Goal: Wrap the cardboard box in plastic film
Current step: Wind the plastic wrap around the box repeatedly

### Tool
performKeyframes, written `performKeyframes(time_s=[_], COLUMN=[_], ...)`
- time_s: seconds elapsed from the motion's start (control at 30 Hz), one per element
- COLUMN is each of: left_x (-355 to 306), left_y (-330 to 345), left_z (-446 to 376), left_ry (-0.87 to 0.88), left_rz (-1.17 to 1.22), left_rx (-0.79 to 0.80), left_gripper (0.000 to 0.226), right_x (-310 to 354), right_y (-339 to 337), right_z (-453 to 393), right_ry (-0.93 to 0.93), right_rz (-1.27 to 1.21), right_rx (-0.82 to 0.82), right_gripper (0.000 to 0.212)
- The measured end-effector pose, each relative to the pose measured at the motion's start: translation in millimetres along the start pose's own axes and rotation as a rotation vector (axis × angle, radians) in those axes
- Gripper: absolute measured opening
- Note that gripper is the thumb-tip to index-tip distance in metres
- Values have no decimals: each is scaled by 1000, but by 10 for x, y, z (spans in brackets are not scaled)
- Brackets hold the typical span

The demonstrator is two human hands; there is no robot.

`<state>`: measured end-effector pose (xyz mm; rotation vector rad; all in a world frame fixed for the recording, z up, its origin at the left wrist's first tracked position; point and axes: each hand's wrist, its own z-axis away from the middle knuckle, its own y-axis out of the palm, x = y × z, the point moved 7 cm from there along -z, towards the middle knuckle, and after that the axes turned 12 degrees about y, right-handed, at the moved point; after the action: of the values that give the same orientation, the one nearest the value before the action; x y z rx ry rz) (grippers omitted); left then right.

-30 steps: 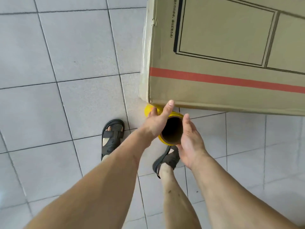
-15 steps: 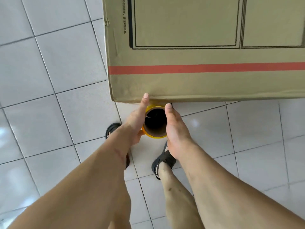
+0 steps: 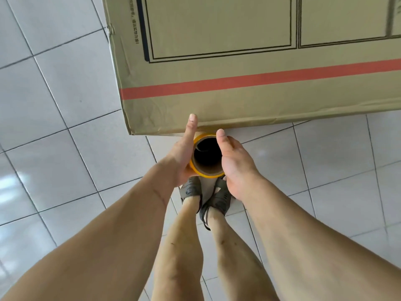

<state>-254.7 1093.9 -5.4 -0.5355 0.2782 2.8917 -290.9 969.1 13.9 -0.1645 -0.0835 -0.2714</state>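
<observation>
One large cardboard box (image 3: 249, 68), banded with one red stripe, stands on a white tiled floor (image 3: 54, 105), its top and right side cut off. One yellow-rimmed film roll (image 3: 207, 157) is held upright against its lower edge, between left hand (image 3: 184, 155) and right hand (image 3: 235, 164), thumbs straight; the fingers are hidden behind the roll. Two sandalled feet show below.

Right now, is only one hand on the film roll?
No: the left hand and the right hand both hold the film roll from opposite sides, beside the cardboard box.
</observation>
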Motion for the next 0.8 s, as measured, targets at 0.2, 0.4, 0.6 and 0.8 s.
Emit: performKeyframes(time_s=[0.2, 0.4, 0.6, 0.8], left_x=[86, -29, 237, -86], left_y=[-18, 192, 309, 466], left_z=[-117, 4, -219, -154], left_ry=[7, -6, -10, -36], left_rz=[-2, 91, -53, 48], left_rx=[-121, 17, -93, -63], left_gripper=[155, 118, 168, 120], right_x=[32, 10, 152, 73], right_y=[-94, -172, -472, -460], right_z=[-22, 11, -13, 17], right_ry=[-26, -13, -17, 54], right_rz=[51, -56, 67, 13], right_rx=[-64, -17, -148, -87], right_gripper=[78, 78, 83, 85])
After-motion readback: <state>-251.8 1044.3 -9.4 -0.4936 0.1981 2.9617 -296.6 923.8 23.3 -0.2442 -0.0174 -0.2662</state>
